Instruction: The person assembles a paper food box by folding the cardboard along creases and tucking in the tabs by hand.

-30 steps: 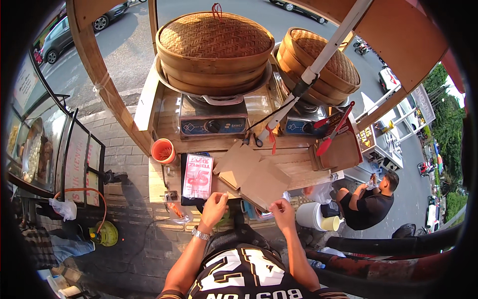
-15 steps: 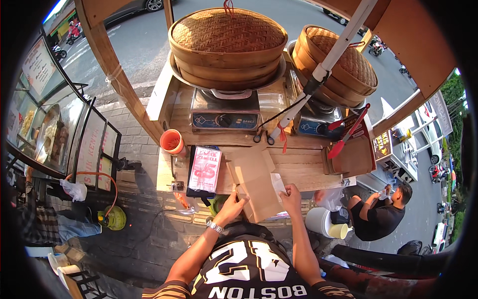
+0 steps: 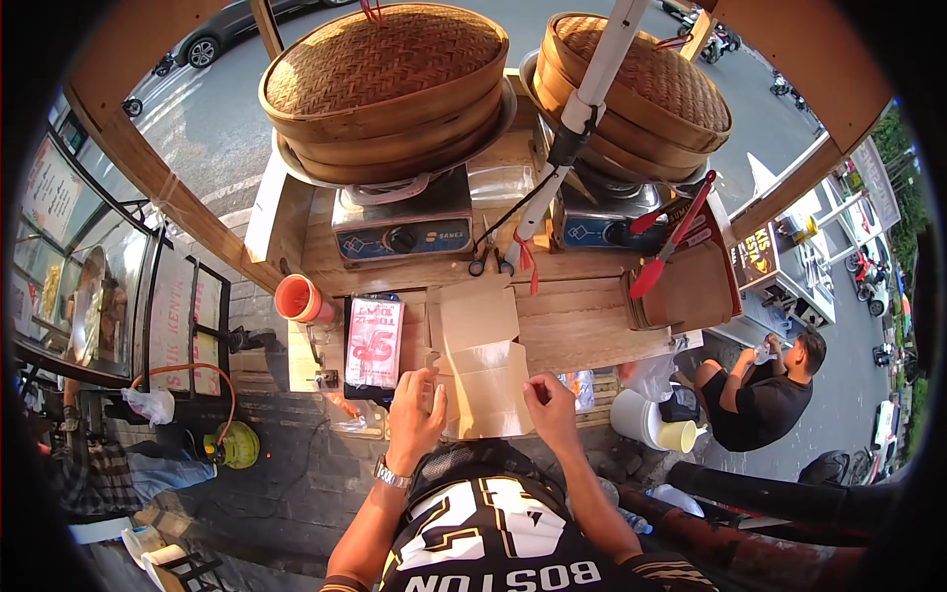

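Note:
A brown cardboard takeaway box [image 3: 481,380] lies opened out at the counter's front edge, its lid panel away from me and its shiny near panel catching light. My left hand [image 3: 416,419] is closed on the box's left edge, thumb and fingers at the side fold. At the opposite edge my right hand [image 3: 554,412] has its fingertips pinched together on the side of the cardboard. Just left of the box sits a stack of white packets with red print [image 3: 374,342] on a dark holder.
Two round bamboo steamers [image 3: 395,128] [image 3: 631,118] stand on gas stoves [image 3: 404,232] behind the box. Scissors [image 3: 490,260], an orange cup [image 3: 301,298], red tongs [image 3: 676,242] and stacked brown cardboard [image 3: 681,286] surround the work area. A white pole [image 3: 557,178] slants upward. A person [image 3: 769,385] sits at right.
The box has turned from tilted to nearly straight, its near panel now facing up. Both hands have shifted slightly left with it. The whole view has swung a little to the right.

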{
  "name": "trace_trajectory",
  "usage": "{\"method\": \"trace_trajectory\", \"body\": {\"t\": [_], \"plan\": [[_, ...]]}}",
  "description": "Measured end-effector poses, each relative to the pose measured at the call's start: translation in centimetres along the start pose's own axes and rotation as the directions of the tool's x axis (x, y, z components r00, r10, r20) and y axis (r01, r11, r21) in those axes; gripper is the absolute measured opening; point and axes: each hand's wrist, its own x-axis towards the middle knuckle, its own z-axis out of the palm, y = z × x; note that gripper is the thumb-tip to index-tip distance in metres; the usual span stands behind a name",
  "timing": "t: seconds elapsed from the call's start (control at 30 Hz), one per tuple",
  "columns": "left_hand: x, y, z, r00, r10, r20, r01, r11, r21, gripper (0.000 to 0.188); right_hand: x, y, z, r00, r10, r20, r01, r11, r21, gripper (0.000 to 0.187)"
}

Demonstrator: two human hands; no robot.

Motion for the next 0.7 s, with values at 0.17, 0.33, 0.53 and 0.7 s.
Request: {"method": "trace_trajectory", "body": {"t": [0.17, 0.33, 0.53, 0.7], "plan": [[2.7, 4.7, 0.4, 0.962, -0.203, 0.183, 0.242, 0.944, -0.224, 0.033, -0.5, -4.7, -1.0, 0.935, -0.336, 0.111, 0.335, 0.942, 0.03, 0.016], [4.4, 6.1, 0.7, 0.935, -0.205, 0.289, 0.293, 0.907, -0.304, 0.034, -1.5, -7.3, -1.1, 0.929, -0.316, 0.195, 0.317, 0.948, 0.025, 0.023], [2.2, 5.9, 1.0, 0.978, -0.043, 0.204, 0.144, 0.847, -0.512, 0.022, -0.8, -7.6, -1.4, 0.988, -0.103, 0.113, 0.085, 0.984, 0.158, 0.011], [0.7, 6.2, 0.9, 0.975, -0.022, 0.221, 0.166, 0.732, -0.661, 0.017, -0.8, -8.7, -2.3, 0.971, 0.007, 0.239, -0.108, 0.903, 0.416, 0.014]]}}
